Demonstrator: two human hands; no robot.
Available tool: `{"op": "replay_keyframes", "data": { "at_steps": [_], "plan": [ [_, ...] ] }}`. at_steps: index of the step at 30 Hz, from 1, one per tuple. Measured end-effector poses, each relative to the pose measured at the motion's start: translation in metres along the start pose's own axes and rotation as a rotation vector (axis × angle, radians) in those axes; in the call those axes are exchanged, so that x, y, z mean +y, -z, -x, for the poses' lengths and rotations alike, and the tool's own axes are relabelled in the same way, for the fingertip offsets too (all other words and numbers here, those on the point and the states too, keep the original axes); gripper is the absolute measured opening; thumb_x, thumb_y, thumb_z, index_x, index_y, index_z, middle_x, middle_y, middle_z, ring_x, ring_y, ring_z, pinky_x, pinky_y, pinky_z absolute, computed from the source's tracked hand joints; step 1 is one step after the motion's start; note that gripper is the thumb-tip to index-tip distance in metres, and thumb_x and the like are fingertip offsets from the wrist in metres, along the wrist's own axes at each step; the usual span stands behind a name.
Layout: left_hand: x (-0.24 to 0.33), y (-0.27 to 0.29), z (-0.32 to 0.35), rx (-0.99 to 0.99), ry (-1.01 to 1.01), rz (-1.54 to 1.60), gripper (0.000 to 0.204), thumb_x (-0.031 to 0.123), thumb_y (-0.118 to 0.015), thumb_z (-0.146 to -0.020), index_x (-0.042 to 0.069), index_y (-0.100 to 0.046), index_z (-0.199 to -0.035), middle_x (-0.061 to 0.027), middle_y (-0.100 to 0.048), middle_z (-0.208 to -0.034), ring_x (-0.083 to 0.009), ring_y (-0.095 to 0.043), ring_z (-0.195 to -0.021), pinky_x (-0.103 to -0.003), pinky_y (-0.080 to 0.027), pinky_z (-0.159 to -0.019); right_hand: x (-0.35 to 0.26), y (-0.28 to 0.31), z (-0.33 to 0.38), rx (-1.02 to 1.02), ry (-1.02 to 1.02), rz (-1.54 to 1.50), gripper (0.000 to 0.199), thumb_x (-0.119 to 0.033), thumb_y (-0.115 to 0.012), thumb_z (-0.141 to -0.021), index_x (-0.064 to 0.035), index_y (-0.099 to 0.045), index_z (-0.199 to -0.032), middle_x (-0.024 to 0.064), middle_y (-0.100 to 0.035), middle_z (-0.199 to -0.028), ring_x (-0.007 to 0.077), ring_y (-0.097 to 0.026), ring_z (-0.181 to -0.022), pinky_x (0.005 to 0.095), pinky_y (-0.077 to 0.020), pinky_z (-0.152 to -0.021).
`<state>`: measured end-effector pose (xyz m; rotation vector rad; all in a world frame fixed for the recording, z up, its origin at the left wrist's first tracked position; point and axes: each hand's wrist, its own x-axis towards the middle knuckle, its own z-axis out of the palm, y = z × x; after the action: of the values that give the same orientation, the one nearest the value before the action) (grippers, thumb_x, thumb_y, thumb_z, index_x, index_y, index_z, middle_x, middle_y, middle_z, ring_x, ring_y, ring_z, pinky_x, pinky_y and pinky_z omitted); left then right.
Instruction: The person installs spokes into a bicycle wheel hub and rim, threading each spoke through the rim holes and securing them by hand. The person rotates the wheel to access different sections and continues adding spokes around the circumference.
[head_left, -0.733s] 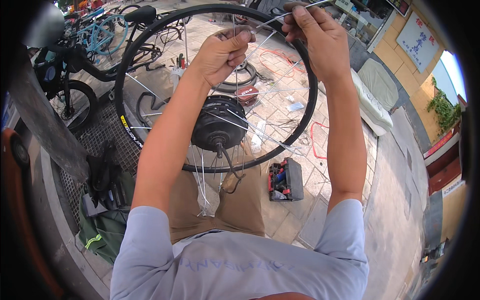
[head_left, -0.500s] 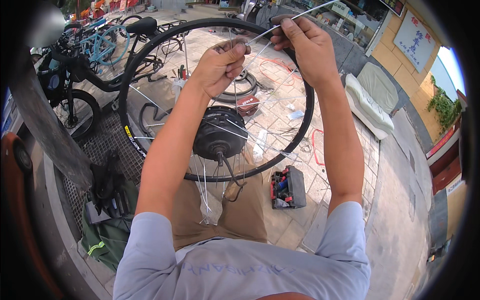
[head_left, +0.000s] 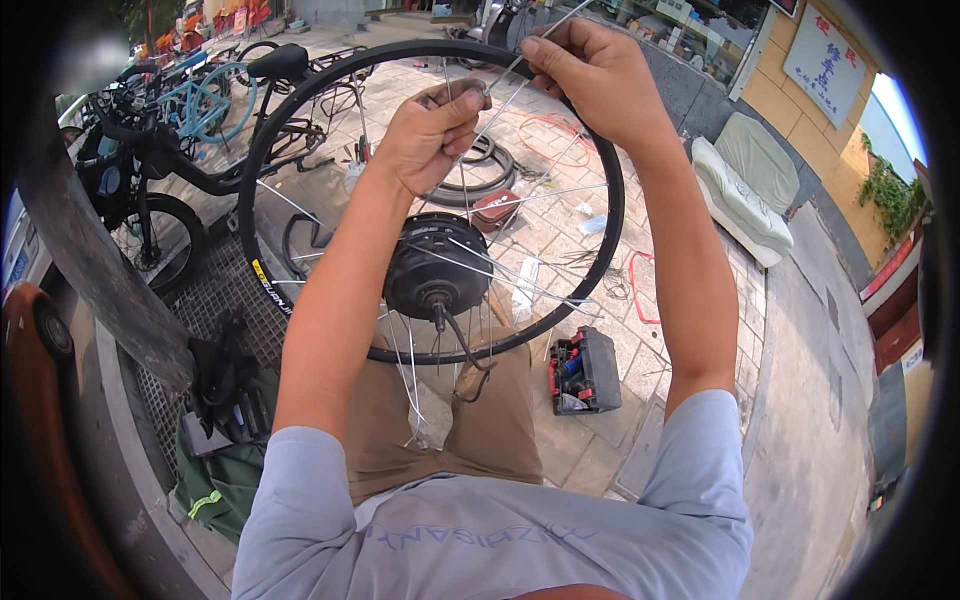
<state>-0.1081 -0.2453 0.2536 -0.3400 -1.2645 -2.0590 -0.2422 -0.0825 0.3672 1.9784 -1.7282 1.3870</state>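
A person holds a bicycle wheel rim [head_left: 262,290] above their lap; left hand [head_left: 425,135] fingers pinch together on a spoke [head_left: 462,190], right hand [head_left: 590,75] fingers clamp another spoke at the rim's top, black hub motor [head_left: 437,268] at centre

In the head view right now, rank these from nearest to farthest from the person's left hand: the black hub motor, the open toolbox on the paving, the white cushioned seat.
From the left hand:
1. Black hub motor, just below it, at the wheel's centre.
2. Open toolbox, lower right, on the paving.
3. White cushioned seat, far right, by the wall.
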Motion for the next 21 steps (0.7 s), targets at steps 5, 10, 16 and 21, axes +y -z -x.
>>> {"op": "replay_keyframes", "data": {
  "at_steps": [5,10,16,21],
  "plan": [
    [-0.002,0.004,0.000,0.017,-0.009,0.019,0.025,0.013,-0.077,-0.093,-0.003,-0.066,-0.109,0.0004,-0.061,-0.084,-0.0050,-0.039,-0.060,-0.020,-0.032,-0.051,-0.005,-0.009,0.003,0.148,-0.059,0.139,0.043,-0.038,-0.071,-0.094,0.0043,-0.069,-0.088,0.0068,-0.066,-0.071,0.0116,-0.057,-0.066,0.0300,-0.0473,-0.062],
    [-0.004,0.000,0.001,0.058,-0.013,-0.009,0.024,0.010,-0.077,-0.092,-0.001,-0.066,-0.110,0.0019,-0.061,-0.084,-0.0045,-0.038,-0.058,-0.020,-0.032,-0.051,0.008,-0.016,0.004,0.168,-0.041,-0.030,0.045,-0.039,-0.068,-0.094,0.0052,-0.067,-0.085,0.0063,-0.065,-0.070,0.0110,-0.054,-0.064,0.0304,-0.0464,-0.061],
    [0.001,0.000,0.003,0.074,-0.024,-0.031,0.025,0.008,-0.078,-0.091,0.001,-0.066,-0.113,0.0026,-0.062,-0.084,-0.0039,-0.037,-0.057,-0.020,-0.032,-0.051,0.002,-0.014,0.000,0.093,-0.079,-0.011,0.037,-0.036,-0.070,-0.098,0.0008,-0.072,-0.105,0.0009,-0.064,-0.075,0.0066,-0.056,-0.065,0.0223,-0.0435,-0.058],
    [-0.009,-0.002,-0.001,0.093,-0.044,-0.024,0.024,0.008,-0.077,-0.092,0.002,-0.066,-0.112,0.0023,-0.062,-0.086,-0.0034,-0.037,-0.057,-0.019,-0.031,-0.050,0.012,0.003,0.007,-0.079,-0.132,-0.127,0.032,-0.032,-0.067,-0.098,-0.0005,-0.072,-0.101,0.0082,-0.071,-0.080,0.0123,-0.064,-0.066,0.0283,-0.0525,-0.060]
  ]
}}
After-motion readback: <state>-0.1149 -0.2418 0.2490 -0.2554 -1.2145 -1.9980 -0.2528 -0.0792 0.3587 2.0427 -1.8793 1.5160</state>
